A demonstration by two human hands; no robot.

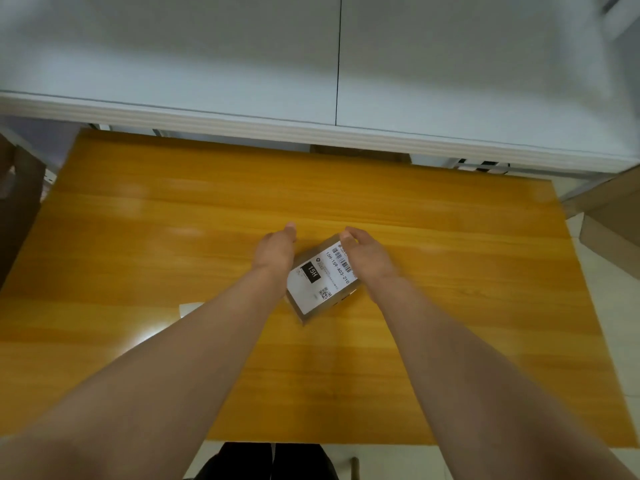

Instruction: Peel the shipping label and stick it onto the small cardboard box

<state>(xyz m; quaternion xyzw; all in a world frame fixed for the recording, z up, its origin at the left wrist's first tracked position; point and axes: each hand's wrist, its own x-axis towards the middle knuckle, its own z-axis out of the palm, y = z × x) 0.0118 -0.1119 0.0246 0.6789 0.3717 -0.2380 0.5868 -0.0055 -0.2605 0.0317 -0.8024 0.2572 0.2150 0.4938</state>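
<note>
A small cardboard box lies at an angle in the middle of the yellow wooden table. A white shipping label with a barcode, a QR code and a black "15H" patch covers most of its top. My left hand sits against the box's left side with its fingers stretched forward. My right hand lies over the box's right edge, its fingertips bent lightly over the label's far corner. Both hands are slightly blurred.
A white sheet of paper lies on the table left of the box, mostly hidden by my left forearm. A white desk borders the table's far edge. Cardboard boxes stand off the table's right side, and a brown one off the left.
</note>
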